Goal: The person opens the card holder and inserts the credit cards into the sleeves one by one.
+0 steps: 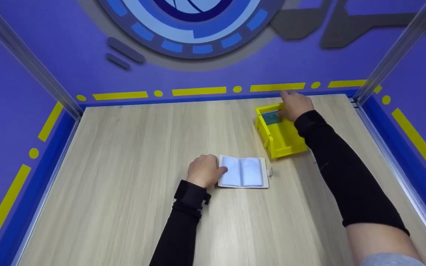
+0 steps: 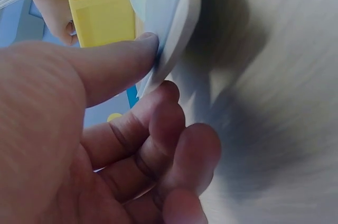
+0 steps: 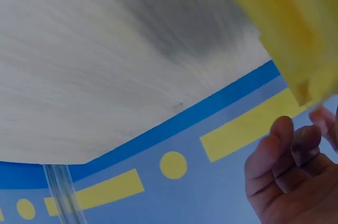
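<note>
An open booklet (image 1: 252, 171) with white covers and pale clear sleeves lies flat on the table in the head view. My left hand (image 1: 205, 170) pinches its left edge, thumb on the sleeve and fingers curled beneath, as the left wrist view shows. Over the far right corner of a yellow bin (image 1: 286, 150) is my right hand (image 1: 297, 105), with its thumb at the right edge of a small teal card (image 1: 270, 117). That card is tilted at the bin's far end. Curled fingers (image 3: 264, 155) show beside the bin's rim in the right wrist view.
The wood-grain table (image 1: 135, 147) is enclosed by blue printed panels (image 1: 183, 79) at the back and sides. Metal posts (image 1: 35, 62) stand at the back corners. A small clasp tab (image 1: 270, 171) sticks out from the booklet's right edge, near the bin.
</note>
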The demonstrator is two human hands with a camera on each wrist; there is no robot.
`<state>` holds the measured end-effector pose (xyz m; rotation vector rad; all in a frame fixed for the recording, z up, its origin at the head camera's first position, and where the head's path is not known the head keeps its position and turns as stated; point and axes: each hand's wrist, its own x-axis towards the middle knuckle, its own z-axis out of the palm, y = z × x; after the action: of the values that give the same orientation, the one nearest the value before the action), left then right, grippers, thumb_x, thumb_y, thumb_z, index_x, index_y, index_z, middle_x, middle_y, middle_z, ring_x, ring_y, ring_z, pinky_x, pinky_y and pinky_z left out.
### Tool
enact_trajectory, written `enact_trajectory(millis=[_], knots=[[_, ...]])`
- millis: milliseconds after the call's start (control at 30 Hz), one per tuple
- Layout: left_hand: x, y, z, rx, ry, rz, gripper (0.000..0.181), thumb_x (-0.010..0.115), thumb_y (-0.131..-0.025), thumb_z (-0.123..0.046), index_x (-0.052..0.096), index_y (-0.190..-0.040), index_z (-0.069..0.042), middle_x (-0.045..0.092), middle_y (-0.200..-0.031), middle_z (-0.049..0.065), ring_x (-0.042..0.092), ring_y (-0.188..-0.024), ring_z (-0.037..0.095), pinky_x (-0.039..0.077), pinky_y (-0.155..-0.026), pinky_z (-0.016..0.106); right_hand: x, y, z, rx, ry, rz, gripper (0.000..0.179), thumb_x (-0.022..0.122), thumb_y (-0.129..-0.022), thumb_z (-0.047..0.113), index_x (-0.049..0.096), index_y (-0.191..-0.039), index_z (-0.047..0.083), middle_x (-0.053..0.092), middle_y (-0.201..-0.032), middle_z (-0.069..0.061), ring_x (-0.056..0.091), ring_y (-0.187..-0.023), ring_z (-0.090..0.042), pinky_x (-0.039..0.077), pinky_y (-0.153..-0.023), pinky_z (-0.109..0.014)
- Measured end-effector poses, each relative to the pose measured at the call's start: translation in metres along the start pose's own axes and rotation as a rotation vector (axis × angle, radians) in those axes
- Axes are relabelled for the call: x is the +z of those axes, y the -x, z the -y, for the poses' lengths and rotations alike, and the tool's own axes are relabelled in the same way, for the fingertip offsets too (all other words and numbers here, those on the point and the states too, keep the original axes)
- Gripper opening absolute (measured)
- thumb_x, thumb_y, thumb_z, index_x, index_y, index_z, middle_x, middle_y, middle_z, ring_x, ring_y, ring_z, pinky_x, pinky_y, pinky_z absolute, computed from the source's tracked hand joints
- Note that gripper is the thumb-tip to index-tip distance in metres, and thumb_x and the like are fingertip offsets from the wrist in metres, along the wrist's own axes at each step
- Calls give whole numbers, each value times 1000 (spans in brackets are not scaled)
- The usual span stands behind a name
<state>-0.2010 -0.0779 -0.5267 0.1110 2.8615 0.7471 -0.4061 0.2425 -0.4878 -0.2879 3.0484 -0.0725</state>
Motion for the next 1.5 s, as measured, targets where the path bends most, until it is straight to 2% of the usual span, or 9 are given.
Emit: enact_trajectory(millis=[267,433,667,967,1067,1167,1267,1400,1500], knots=[[-1,-1,-1,0,-13,-7,46,81,-100,-40,57,-70,-15,53,-67,-3,52,-63,17,39,-61,34,-11,4,-1,-68,20,-38,31,78,-104,21,67,-123,0,73,-115,-25,71,-100,-44,61,-89,-59],[-1,0,0,-2,-9,0,43,80,-100,-40,60,-72,-15,55,-69,-3,53,-64,17,39,-61,33,-12,5,-2,-108,26,-50,22,74,-107,18,76,-117,-1,77,-111,-24,72,-96,-41,61,-86,-58],[2,1,1,16,-3,-14,47,80,-100,-39,55,-67,-16,50,-65,-4,49,-61,16,36,-57,32,-19,15,-11,-203,36,-160,19,71,-107,13,84,-108,-1,80,-101,-20,73,-88,-38,62,-84,-57],[1,-1,2,0,-6,14,46,79,-101,-40,56,-70,-15,52,-69,-3,51,-64,18,38,-60,34,-49,54,-13,-297,-71,-222,17,72,-108,13,85,-108,2,79,-105,-20,75,-95,-40,61,-85,-56],[-2,-2,3,-11,-19,20,46,79,-102,-40,56,-70,-15,53,-69,-2,52,-65,18,38,-61,34,-57,70,-8,-300,-137,-275,22,70,-110,16,81,-98,1,74,-92,-19,67,-82,-36,55,-77,-48],[-3,-2,4,-14,-26,19,46,79,-102,-40,55,-70,-16,52,-69,-2,52,-65,18,39,-61,34,-63,86,0,-256,-232,-319,33,66,-112,22,76,-86,3,64,-77,-15,54,-69,-29,41,-67,-39],[-3,-2,4,-16,-27,21,47,79,-101,-41,55,-70,-16,53,-69,-2,53,-65,18,39,-61,35,-68,104,11,-177,-364,-271,40,63,-114,29,75,-83,7,58,-72,-11,49,-65,-25,36,-60,-34],[-1,-1,3,-16,-20,21,47,79,-101,-40,54,-69,-16,53,-69,-2,54,-65,19,39,-61,35,-68,129,26,-101,-517,-114,37,59,-116,33,79,-97,9,59,-79,-8,52,-69,-24,41,-59,-30],[1,-1,2,-1,-14,15,50,79,-101,-40,51,-66,-17,51,-66,-2,52,-63,19,38,-59,34,-63,149,35,-108,-586,-9,33,55,-118,29,78,-109,8,59,-83,-9,51,-69,-23,43,-60,-30]])
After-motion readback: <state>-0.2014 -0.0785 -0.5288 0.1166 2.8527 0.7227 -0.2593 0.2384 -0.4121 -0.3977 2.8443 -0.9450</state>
